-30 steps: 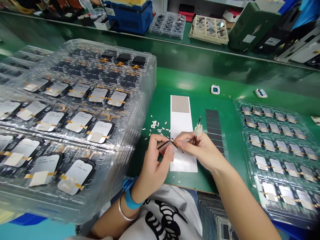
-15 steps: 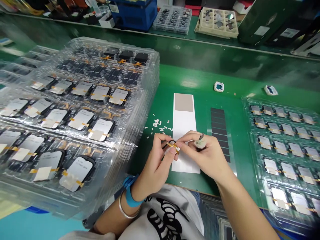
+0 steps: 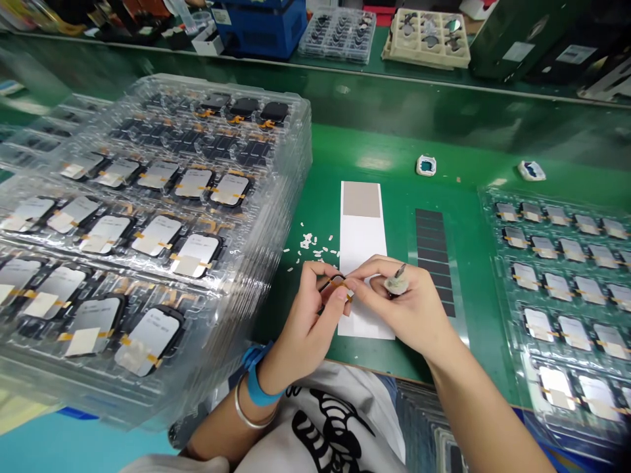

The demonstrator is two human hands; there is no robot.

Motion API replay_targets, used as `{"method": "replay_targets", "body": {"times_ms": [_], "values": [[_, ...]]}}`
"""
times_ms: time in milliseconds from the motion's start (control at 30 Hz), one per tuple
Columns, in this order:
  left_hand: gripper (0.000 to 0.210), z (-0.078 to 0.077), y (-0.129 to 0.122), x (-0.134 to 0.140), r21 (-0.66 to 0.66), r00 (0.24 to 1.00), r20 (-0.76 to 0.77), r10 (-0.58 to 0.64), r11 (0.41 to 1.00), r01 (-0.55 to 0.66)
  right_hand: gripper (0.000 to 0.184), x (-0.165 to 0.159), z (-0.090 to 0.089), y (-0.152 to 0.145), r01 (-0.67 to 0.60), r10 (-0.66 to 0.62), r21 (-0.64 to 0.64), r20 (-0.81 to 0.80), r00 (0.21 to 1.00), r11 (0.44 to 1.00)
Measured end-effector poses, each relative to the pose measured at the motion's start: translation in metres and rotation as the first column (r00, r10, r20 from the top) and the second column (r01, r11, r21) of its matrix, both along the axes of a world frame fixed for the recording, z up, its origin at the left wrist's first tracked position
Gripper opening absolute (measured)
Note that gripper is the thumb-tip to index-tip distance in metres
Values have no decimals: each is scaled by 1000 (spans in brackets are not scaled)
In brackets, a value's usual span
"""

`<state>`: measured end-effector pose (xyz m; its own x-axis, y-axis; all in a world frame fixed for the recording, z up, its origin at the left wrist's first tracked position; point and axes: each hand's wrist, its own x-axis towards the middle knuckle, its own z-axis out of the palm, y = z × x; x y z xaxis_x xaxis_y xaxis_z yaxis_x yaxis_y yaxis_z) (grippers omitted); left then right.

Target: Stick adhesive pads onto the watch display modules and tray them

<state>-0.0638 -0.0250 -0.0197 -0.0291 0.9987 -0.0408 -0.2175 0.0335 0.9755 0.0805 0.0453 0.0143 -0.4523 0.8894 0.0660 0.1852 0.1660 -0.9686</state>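
Note:
My left hand [image 3: 311, 322] is closed around a small watch screen module [image 3: 337, 284], thumb on its face and fingers behind. The module has a dark rim, a silvery back and an orange flex strip; my fingers cover much of it. My right hand [image 3: 411, 305] pinches the module's right edge with thumb and forefinger. Tucked in the same hand is a tool with a grey-green wrapped end [image 3: 396, 284] and a dark point sticking up; the rest of it is hidden. Both hands are over a white paper strip [image 3: 362, 240] with a beige patch [image 3: 361, 199] at its far end.
A tall stack of clear trays [image 3: 290, 151] with screen modules stands at left. Another module tray [image 3: 503, 263] lies at right. Between are white scraps [image 3: 308, 241], a sheet of dark strips [image 3: 430, 240] and two small white-framed pieces [image 3: 426, 165]. A shelf with a blue box [image 3: 261, 29] runs behind.
The view has shifted slightly. The module in my fingers has tilted a little, so less of the orange strip shows. Both hands keep nearly the same place and hold.

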Motion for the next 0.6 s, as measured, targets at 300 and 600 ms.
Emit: {"method": "replay_targets", "body": {"times_ms": [300,600], "values": [[7,-1,2,0,28,993,-120,15,1000,-12,16,4,-4,3,-24,23,-37,-16,1000,999],[8,7,7,4,169,794,-606,-51,967,191,46,6,-18,72,451,-439,199,-106,892,870]]}}
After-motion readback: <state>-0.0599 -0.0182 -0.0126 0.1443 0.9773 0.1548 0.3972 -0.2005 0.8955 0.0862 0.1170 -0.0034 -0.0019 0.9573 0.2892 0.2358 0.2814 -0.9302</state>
